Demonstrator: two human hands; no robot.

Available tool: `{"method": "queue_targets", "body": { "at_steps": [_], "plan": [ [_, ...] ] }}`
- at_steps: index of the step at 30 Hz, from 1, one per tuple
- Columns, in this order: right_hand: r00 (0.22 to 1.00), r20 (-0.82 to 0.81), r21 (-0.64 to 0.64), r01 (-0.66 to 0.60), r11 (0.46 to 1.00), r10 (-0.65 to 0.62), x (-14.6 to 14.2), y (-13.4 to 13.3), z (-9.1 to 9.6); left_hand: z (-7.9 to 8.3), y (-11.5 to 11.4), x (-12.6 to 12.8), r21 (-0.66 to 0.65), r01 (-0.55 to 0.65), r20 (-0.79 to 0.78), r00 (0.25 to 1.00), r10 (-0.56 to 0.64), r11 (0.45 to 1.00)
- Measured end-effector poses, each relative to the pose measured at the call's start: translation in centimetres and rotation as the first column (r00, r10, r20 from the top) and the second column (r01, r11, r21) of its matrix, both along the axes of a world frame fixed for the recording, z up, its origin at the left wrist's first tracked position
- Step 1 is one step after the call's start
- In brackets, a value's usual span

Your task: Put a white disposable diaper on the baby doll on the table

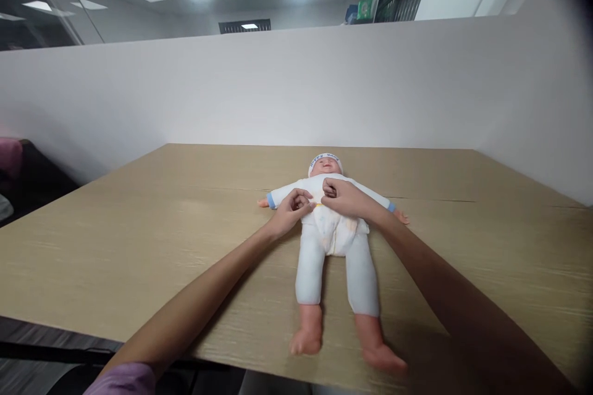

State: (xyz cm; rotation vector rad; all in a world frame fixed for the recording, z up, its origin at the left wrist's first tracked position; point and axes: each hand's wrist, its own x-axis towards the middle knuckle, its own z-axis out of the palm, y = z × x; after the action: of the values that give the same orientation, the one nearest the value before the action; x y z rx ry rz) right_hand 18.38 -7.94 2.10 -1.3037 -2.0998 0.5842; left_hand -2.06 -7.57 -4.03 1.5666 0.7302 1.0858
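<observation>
A baby doll point(331, 241) in a white suit and white cap lies on its back on the wooden table point(139, 228), feet toward me and arms spread. Both my hands rest on its chest. My left hand point(291, 210) has its fingers curled and pinched on the front of the white suit. My right hand point(343, 196) is also closed, pinching the same cloth just beside the left. A small yellow spot shows between the two hands.
A white partition wall point(296, 86) stands behind and to the right of the table. A dark seat with a pink item point(9, 157) sits at the far left. The table's near edge runs below the doll's feet.
</observation>
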Motion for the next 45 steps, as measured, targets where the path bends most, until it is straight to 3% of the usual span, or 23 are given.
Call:
{"method": "queue_targets", "body": {
  "at_steps": [3,6,8,10,13,15,18,21,26,30,36,45],
  "plan": [
    [0.998,-0.058,0.021,0.024,0.999,-0.023,-0.1,-0.6,0.8,1.4,-1.2,-0.2,0.053,-0.082,-0.049,0.995,0.085,0.995],
    [0.985,-0.164,0.057,0.055,0.997,-0.045,-0.2,-3.7,1.8,3.5,-4.4,-0.9,0.26,-0.163,-0.164,0.964,0.21,0.952],
    [0.974,-0.224,0.058,-0.004,0.998,0.017,0.1,-7.1,1.9,4.7,-7.2,-1.5,0.378,-0.067,-0.284,0.941,0.184,0.924],
    [0.977,-0.191,0.028,-0.096,0.995,0.099,0.7,-10.7,1.1,5.4,-9.8,-2.1,0.425,0.12,-0.456,0.884,0.098,0.897],
    [0.989,-0.081,-0.015,-0.129,0.992,0.127,2.2,-14.5,-1.4,4.7,-11.8,-2.7,0.396,0.323,-0.654,0.756,0.017,0.86],
    [0.998,-0.013,-0.012,-0.061,0.998,0.061,3.2,-15.1,-3.1,3.5,-11.9,-2.5,0.347,0.289,-0.679,0.734,0.026,0.892],
    [0.995,0.068,0.036,0.066,0.997,-0.069,4.1,-14.2,-4.6,2.1,-10.8,-1.8,0.317,0.126,-0.66,0.741,0.123,0.94],
    [0.978,0.161,0.088,0.122,0.989,-0.135,3.9,-13.2,-4.8,1.6,-9.8,-0.8,0.378,0.063,-0.664,0.714,0.223,0.923],
    [0.94,0.292,0.248,0.101,0.963,-0.174,2.5,-13.3,-5.2,1.0,-9.2,0.6,0.438,0.006,-0.661,0.68,0.317,0.899],
    [0.944,0.27,0.241,0.124,0.963,-0.189,2.3,-13.7,-6.0,0.4,-9.3,0.6,0.494,-0.024,-0.616,0.696,0.369,0.869],
    [0.964,0.158,0.212,0.18,0.961,-0.215,2.1,-14.3,-6.2,0.5,-9.3,0.3,0.502,-0.014,-0.504,0.808,0.306,0.865],
    [0.977,0.102,0.224,0.161,0.961,-0.188,1.9,-14.5,-7.0,0.3,-9.4,0.5,0.497,-0.014,-0.483,0.826,0.29,0.868]
  ]
}}
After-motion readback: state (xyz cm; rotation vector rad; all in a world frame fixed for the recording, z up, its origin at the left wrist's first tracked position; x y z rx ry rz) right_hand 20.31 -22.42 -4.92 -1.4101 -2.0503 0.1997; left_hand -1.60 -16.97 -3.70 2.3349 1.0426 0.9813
